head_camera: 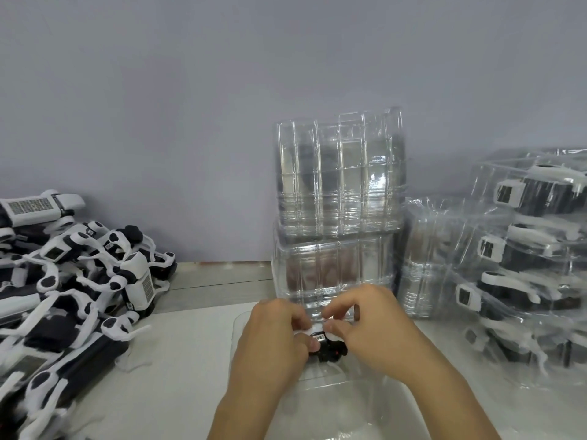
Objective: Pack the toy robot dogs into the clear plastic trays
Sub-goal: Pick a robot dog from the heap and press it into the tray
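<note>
Nearest: clear tray (317, 404) on tabletop (178, 350). Above tray: left hand (273, 341) and right hand (374, 331), fingers (336, 308) curled, gripping one toy dog (327, 346). Left: loose dog pile (70, 296). Behind: empty tray stacks (340, 198). Right: packed trays (521, 268).

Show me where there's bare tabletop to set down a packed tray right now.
Bare strip of table between the pile of loose toy dogs and the open tray under both hands. A narrower gap lies behind it, before the empty tray stack. The right side is crowded with packed trays.
</note>
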Motion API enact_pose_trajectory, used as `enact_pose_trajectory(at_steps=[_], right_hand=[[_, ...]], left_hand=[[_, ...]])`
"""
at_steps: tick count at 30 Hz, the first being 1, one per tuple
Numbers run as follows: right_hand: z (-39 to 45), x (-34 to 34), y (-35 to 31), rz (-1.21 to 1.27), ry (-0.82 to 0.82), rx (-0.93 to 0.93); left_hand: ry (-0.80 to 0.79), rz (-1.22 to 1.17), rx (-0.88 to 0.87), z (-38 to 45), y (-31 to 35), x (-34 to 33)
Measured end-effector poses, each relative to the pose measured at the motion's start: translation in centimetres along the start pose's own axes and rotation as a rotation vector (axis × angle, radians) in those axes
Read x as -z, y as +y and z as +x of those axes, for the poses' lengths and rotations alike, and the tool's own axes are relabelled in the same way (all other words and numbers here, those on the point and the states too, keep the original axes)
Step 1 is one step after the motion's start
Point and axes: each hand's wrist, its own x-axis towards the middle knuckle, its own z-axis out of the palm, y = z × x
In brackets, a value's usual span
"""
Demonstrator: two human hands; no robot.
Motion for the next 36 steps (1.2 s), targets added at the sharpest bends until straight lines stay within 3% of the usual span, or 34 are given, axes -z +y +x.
enact_pose_trajectory(at_steps=[4,13,18,23,28,32,36], right_hand=[[-0.1,0.4,0.1,-0.023,-0.071,-0.040],[-0.2,0.3,-0.5,-0.026,-0.038,-0.112],[-0.4,0.6,-0.8,-0.037,-0.057,-0.091],[-0.6,0.5,-1.2,-0.042,-0.047,-0.051],[-0.9,0.2,-2.5,-0.131,-0.045,0.034],[-1.5,-0.1,-4.6,-0.137,-0.243,0.092],[-1.8,-0.8,-5.6,-0.335,-0.358,0.166]], left_hand=[[0.006,0.025,0.002,0.2,-0.5,-0.2],[-0.037,-0.016,-0.086,0.7,-1.5,1.1],[0.130,-0.071,-0.072,1.0,-3.3,2.7],[-0.214,-0.188,0.097,0.6,-5.3,3.3],[-0.169,-0.313,0.151,0.8,-5.6,2.8],[-0.167,-0.356,0.175,0.8,-5.8,2.7],[-0.163,-0.369,0.187,0.8,-5.7,2.7]])
